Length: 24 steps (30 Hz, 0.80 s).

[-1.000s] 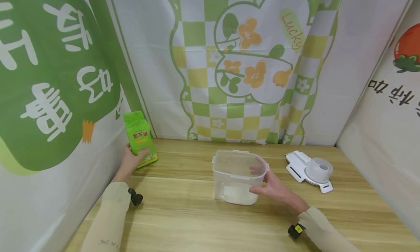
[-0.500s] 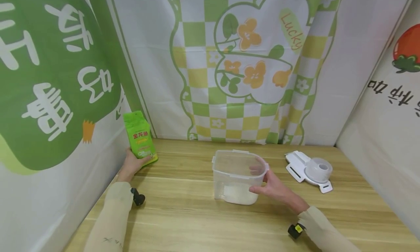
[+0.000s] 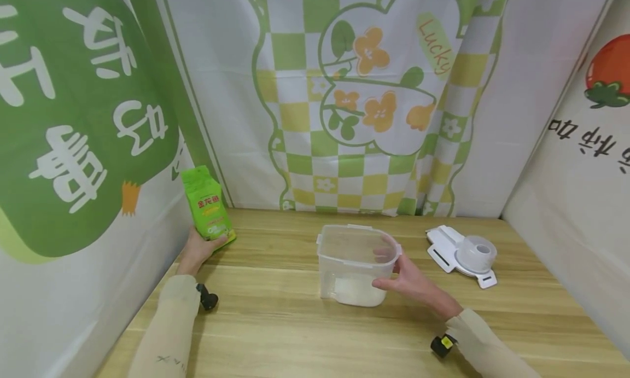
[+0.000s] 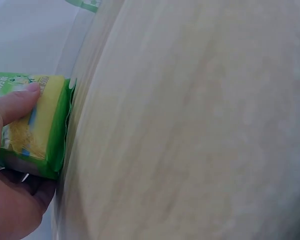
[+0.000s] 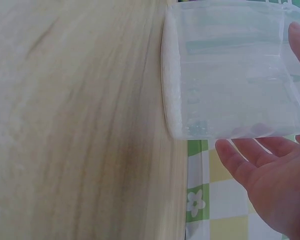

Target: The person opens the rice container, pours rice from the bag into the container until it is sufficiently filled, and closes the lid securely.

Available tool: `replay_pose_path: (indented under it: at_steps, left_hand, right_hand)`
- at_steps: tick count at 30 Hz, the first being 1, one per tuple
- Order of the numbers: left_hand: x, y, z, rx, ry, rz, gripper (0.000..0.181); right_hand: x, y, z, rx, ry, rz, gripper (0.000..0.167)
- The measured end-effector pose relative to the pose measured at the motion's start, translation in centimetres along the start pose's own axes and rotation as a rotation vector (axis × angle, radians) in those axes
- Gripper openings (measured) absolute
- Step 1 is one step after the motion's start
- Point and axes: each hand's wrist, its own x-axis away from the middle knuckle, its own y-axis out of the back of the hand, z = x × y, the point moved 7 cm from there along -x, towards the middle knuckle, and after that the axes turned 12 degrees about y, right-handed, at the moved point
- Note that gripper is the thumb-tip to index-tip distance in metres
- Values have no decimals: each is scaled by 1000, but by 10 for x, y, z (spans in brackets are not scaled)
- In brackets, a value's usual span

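Observation:
At the left wall, a bright green bag with a yellow lower edge stands upright on the table. My left hand grips its lower part, with the thumb across the front and the fingers going behind, partly hidden. Mid-table stands a clear plastic container without a lid on it, a layer of white grains at its bottom. My right hand holds its right side, thumb on the near face and fingers round the back; in the right wrist view the fingers touch the wall.
A white lid lies on the table to the right, with a clear measuring cup on it. The wooden table ends at a patterned curtain behind; printed sheets hang on both sides.
My left hand has slid slightly lower on the green bag, its thumb now nearer the bottom edge. The right hand and the container stay in place.

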Motion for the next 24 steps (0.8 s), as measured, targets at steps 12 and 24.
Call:
replay_pose_path:
  at_steps: [12, 24]
  left_hand:
    - [5, 5, 1, 87, -30, -104, 84]
    - [7, 8, -8, 237, -8, -106, 93]
  right_hand:
    - [1, 0, -2, 10, -26, 3, 100]
    - [0, 1, 0, 31, -16, 6, 99]
